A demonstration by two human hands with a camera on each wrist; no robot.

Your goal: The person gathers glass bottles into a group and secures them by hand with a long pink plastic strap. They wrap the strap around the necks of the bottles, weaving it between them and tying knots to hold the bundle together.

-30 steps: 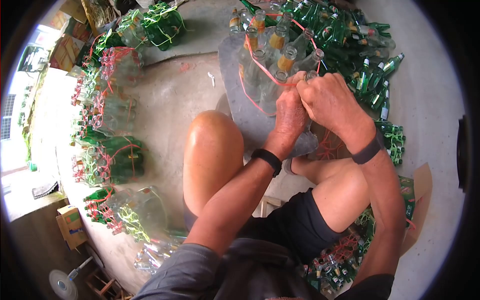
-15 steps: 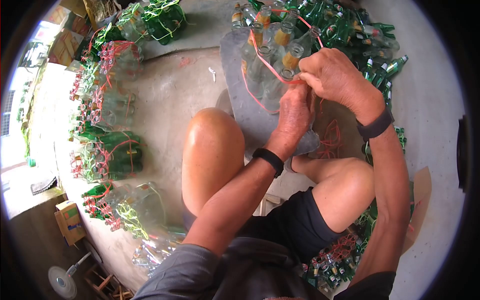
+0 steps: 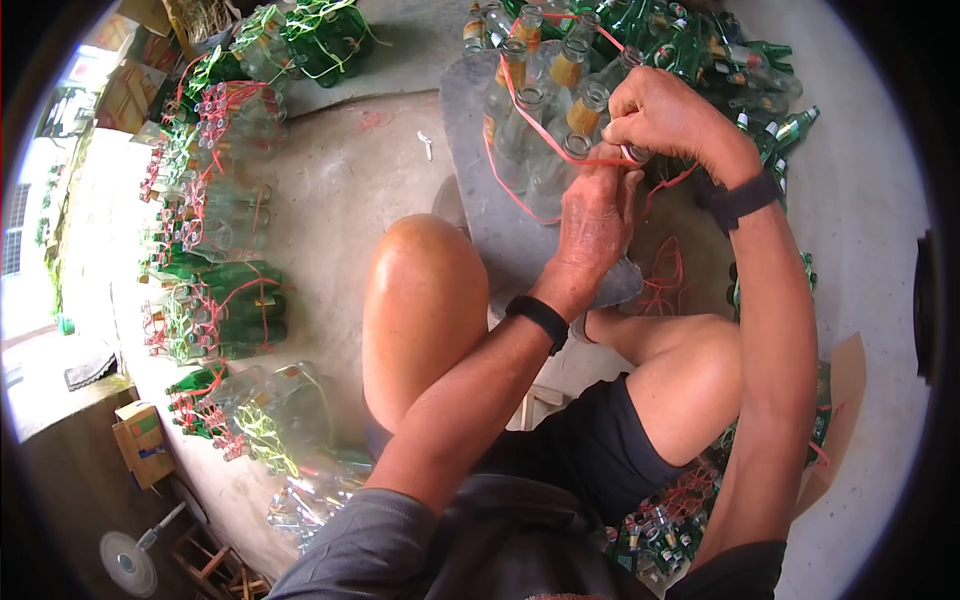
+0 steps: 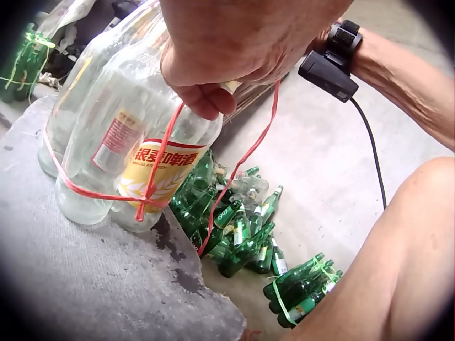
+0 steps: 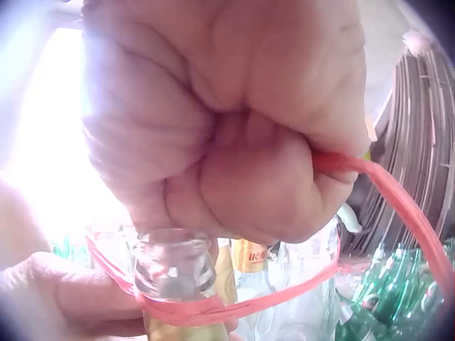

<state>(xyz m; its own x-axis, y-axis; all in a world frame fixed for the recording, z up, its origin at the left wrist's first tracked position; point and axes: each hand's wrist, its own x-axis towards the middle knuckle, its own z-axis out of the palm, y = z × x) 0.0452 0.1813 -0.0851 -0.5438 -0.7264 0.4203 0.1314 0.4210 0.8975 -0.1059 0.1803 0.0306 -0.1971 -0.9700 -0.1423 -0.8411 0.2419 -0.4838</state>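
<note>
A cluster of clear glass bottles (image 3: 529, 140), some with yellow labels, stands on a grey slab (image 3: 465, 130). A red plastic strap (image 3: 535, 120) loops round their necks; a second band circles them lower down. My left hand (image 3: 592, 225) grips the neck of the near right bottle (image 5: 174, 273), fingers beside the strap that crosses it. Just above that bottle's mouth, my right hand (image 3: 665, 115) is curled round the strap's loose end (image 5: 405, 213), which trails off to the right. In the left wrist view, the left hand (image 4: 249, 42) covers the bottle tops.
Many loose green bottles (image 3: 690, 60) lie beyond the slab. Tied bottle bundles (image 3: 235, 310) line the left side of the floor. Loose red strap (image 3: 665, 275) lies by the foot. A cardboard flap (image 3: 840, 420) is at right, a fan (image 3: 128, 565) at lower left.
My right hand has moved up and away from the left hand, uncovering the near bottle's mouth, with the strap in its fingers. The left hand has stayed by the neck.
</note>
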